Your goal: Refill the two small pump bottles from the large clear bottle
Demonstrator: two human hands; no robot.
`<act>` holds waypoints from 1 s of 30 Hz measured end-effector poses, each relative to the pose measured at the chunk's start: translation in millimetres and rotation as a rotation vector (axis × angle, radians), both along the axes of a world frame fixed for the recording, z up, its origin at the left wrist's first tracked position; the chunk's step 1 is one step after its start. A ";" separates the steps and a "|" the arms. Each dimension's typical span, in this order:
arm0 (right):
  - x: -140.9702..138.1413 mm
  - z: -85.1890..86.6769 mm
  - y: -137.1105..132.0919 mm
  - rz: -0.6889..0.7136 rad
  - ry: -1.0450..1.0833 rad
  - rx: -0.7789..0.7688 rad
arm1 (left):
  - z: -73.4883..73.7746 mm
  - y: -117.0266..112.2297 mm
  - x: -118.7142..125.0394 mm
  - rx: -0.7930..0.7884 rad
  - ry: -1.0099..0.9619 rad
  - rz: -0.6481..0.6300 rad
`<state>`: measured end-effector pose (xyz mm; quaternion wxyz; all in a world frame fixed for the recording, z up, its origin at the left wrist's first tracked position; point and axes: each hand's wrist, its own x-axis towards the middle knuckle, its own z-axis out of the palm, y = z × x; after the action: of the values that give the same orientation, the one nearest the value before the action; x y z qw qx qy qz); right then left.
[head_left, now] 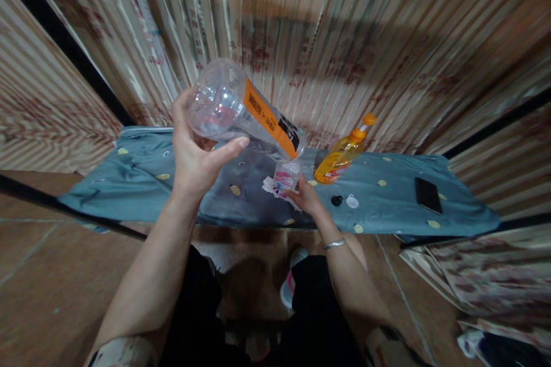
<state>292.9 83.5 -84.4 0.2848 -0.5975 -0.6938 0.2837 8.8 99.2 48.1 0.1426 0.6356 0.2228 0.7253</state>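
My left hand (193,163) is wrapped around a large clear plastic bottle (219,100) with an orange and black label. The bottle is tilted, its base up to the left and its narrow end down to the right. Just below that end, my right hand (306,196) grips a small clear container (286,174) with pink markings. Whether the bottle's mouth touches the container I cannot tell. Crumpled white tissue (270,186) lies under the container. To the right stands a dish soap bottle (338,159) of orange liquid with an orange cap.
A teal cloth with yellow pineapple prints (387,206) covers the narrow table. A small black cap (336,200), a white disc (352,201) and a black phone-like slab (428,195) lie on it. Corrugated sheeting (275,40) rises behind; dark poles (69,40) flank the table.
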 end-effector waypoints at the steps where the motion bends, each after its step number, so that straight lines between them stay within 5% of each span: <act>1: 0.4 0.2 0.0 0.004 -0.002 -0.002 | -0.1 0.1 0.0 0.003 -0.001 0.005; 30: 2.5 -6.9 1.6 0.023 0.044 0.026 | -2.7 -0.7 1.4 -0.026 -0.039 -0.030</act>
<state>295.4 85.1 -91.3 0.3043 -0.5796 -0.6977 0.2909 10.2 98.6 45.4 0.1660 0.6227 0.2197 0.7324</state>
